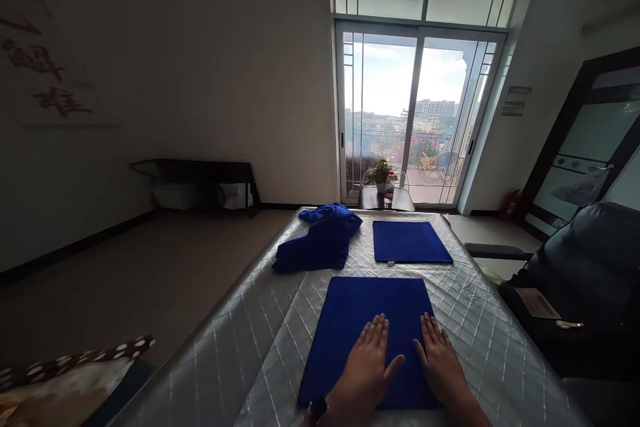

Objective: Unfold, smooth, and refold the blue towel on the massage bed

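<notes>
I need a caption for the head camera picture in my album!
Left hand on a blue cloth, right hand at its edge.

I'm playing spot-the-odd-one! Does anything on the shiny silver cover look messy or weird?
Yes, the crumpled blue cloth at the far left of the silver cover. It's bunched up, while the near blue piece, under the left hand and right hand, and the far-right blue piece lie flat. Nothing looks spilled or torn.
</notes>
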`<state>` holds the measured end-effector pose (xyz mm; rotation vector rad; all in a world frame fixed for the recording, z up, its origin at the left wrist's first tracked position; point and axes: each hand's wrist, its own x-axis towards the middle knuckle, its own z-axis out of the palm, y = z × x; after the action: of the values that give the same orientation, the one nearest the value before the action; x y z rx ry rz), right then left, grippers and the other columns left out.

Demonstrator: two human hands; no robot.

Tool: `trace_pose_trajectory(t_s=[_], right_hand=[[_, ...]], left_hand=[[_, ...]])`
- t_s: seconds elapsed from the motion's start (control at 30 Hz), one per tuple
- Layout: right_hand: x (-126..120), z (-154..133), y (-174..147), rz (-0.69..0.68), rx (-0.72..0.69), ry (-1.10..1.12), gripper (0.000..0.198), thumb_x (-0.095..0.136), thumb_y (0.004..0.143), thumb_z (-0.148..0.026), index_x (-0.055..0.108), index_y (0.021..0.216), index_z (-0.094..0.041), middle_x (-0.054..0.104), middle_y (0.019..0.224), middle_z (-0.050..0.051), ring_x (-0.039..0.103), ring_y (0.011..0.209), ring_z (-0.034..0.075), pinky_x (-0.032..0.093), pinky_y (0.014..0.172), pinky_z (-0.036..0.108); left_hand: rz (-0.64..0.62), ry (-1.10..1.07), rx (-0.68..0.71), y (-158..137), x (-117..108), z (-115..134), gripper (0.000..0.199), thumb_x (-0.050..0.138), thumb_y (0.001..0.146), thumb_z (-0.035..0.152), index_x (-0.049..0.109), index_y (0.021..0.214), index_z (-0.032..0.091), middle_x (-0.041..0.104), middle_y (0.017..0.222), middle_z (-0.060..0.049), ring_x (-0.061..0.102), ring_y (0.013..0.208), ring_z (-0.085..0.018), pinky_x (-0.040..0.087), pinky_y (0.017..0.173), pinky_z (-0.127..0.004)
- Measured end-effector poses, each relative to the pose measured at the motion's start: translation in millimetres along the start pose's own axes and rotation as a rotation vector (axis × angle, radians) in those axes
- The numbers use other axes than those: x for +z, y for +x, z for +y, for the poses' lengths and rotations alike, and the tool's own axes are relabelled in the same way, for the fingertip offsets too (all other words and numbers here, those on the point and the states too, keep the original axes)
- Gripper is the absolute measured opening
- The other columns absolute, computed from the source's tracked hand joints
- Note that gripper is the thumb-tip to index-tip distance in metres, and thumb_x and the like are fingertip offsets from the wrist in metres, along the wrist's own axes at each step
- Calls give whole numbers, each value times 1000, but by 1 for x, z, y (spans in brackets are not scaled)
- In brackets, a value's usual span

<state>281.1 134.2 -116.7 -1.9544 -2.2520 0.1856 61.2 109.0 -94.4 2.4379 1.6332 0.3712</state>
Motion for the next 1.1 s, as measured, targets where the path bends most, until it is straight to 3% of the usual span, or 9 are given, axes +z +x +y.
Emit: trace_pose_trajectory(t_s=[0.1, 0.2, 0.33, 0.57, 0.67, 0.9, 1.1], right_hand=[[2, 2, 2, -16, -24, -56, 65, 24, 101, -39, 30, 160, -12, 24, 169, 8, 17, 157, 22, 17, 129, 44], [4, 4, 2, -9, -41, -73, 64, 23, 101, -38, 31, 159, -12, 23, 169, 7, 17, 157, 22, 17, 129, 43], [5, 5, 2, 16, -24, -21, 66, 24, 102, -42, 31, 159, -10, 26, 168, 8, 17, 157, 22, 19, 128, 44], [4, 3, 2, 23, 0, 47, 68, 21, 102, -46, 27, 161, -12, 24, 170, 6, 16, 158, 21, 16, 129, 44], [3, 2, 2, 29, 5, 52, 69, 22, 102, -46, 26, 161, -12, 24, 170, 6, 16, 158, 21, 16, 129, 44], [-6, 1, 3, -50, 0, -48, 70, 19, 102, -49, 27, 160, -11, 23, 169, 6, 17, 158, 22, 17, 129, 45], [-27, -4, 40, -60, -53, -122, 66, 18, 103, -42, 28, 160, -9, 21, 170, 9, 15, 158, 23, 19, 128, 45]], left_hand=[[5, -82, 151, 34, 4, 34, 73, 18, 105, 59, 24, 162, 13, 22, 169, -11, 17, 157, -25, 23, 129, -44], [8, -120, 170, 46, 15, 42, 71, 17, 106, 56, 24, 162, 13, 23, 169, -11, 16, 158, -24, 21, 129, -45], [11, -57, 116, 35, 18, 13, 74, 19, 105, 60, 24, 162, 13, 24, 169, -12, 17, 157, -24, 23, 129, -45], [68, 108, -202, -4, -3, -87, 81, 20, 103, 66, 25, 161, 9, 24, 168, -14, 22, 156, -28, 28, 127, -50], [127, 139, -269, -13, -3, -112, 82, 21, 103, 66, 27, 160, 7, 24, 168, -16, 23, 156, -29, 29, 126, -50], [135, 115, -291, -13, 2, -114, 83, 20, 103, 66, 30, 159, 6, 26, 167, -17, 25, 155, -29, 29, 126, -50], [132, 87, -300, -14, -4, -113, 81, 20, 103, 65, 31, 160, 9, 27, 167, -15, 26, 155, -29, 29, 125, -50]])
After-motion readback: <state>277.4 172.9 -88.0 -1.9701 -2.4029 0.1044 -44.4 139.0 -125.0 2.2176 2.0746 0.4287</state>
